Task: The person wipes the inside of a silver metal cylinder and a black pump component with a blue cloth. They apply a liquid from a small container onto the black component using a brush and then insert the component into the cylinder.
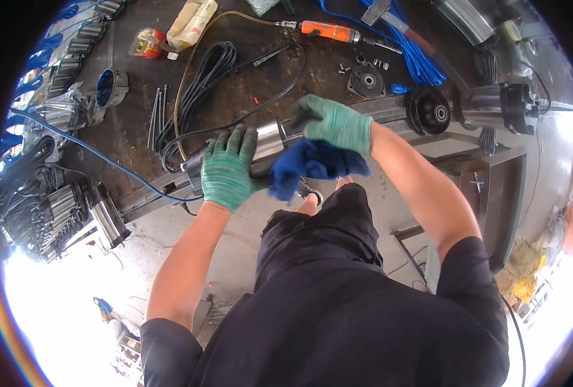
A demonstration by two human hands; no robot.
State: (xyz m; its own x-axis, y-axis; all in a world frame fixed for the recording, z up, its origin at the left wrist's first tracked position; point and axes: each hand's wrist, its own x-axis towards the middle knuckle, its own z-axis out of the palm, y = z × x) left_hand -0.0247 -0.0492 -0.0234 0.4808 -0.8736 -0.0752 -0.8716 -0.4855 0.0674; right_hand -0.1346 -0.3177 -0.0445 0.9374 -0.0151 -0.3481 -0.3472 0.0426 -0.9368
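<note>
A steel motor cylinder [270, 140] with dark ends lies along the near edge of the workbench. Across it rests my left hand [227, 169] in a green knit glove with dark fingertips, its fingers stretched out and apart, its thumb toward the right. My right hand [338, 125], gloved alike, is just right of the cylinder with fingers curled leftward. A crumpled blue cloth [319, 160] hangs from this hand's underside, over the bench edge. Part of the cylinder is hidden under my left hand.
Behind the cylinder lie a coiled black cable [203, 84], long bolts [159, 109] and an orange air tool [328, 30]. A round flange [367, 80], a black end cover [428, 111], a hammer [422, 45] and blue cable [422, 64] are at right. Motor parts crowd the left.
</note>
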